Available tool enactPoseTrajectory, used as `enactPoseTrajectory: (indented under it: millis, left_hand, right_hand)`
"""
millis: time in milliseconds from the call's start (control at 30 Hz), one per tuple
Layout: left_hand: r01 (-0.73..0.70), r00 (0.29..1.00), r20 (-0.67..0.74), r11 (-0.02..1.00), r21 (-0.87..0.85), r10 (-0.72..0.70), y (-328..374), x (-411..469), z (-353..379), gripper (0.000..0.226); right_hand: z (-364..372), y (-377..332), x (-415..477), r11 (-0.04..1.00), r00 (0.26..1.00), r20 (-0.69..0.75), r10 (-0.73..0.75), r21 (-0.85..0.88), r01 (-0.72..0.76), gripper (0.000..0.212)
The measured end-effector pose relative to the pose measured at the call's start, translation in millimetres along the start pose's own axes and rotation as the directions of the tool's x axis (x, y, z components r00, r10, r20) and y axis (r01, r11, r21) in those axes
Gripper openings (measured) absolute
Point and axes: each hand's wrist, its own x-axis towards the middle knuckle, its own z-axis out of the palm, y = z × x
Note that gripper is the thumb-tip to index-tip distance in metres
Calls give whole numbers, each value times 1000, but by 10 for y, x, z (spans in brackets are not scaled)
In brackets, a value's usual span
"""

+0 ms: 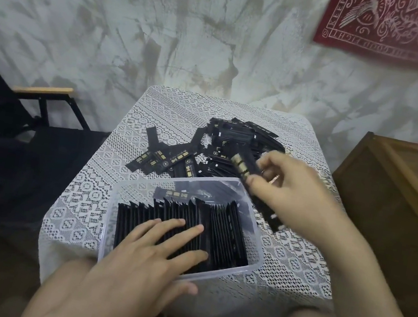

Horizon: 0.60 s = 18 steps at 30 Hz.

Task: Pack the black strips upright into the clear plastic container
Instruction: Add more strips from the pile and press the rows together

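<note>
- A person's left hand (149, 253) lay flat, fingers straight, on the tops of the packed strips (223, 232) standing on edge in the clear plastic container (109, 225). The thumb rested at the container's near rim.
- The right hand (292, 196) pinched a black strip (244, 168) between thumb and fingers, tilted, above the container's far right corner. Blur hid whether it gripped one strip or several.
- The container sat at the near side of a table under a lace cloth (171, 114). A loose pile (235, 140) of strips lay just behind it, some spread flat toward the left.
- The row filled the near part of the container. At least one strip lay flat in the open space at the back.
- The step in hand appeared to be carrying a fresh strip to the row. The next move probably called for turning it upright and sliding it in against the far end of the row, while the flat hand kept the others from toppling.
</note>
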Motion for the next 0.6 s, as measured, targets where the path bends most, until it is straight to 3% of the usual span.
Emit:
enactPoseTrajectory:
  millis: [100,233,367,600]
  left_hand:
    - [5,1000,-1,1000,9,-5,0,-7,3,50]
    - [-7,1000,-11,1000,-3,7,-14,1,13,49]
    - [-5,1000,-16,1000,0,5,-3,-13,11,48]
    - [-3,1000,-29,999,37,5,8,-12,4,50]
  right_hand:
    - [246,-167,-300,962,989,132,61,-273,-23,18]
    - [501,-208,-333,879,989,94,113,-473,-55,23]
    - [625,-281,-310,849,993,89,81,-528,-22,26]
    - [774,-211,-246,882,986,145,83,-471,-5,27]
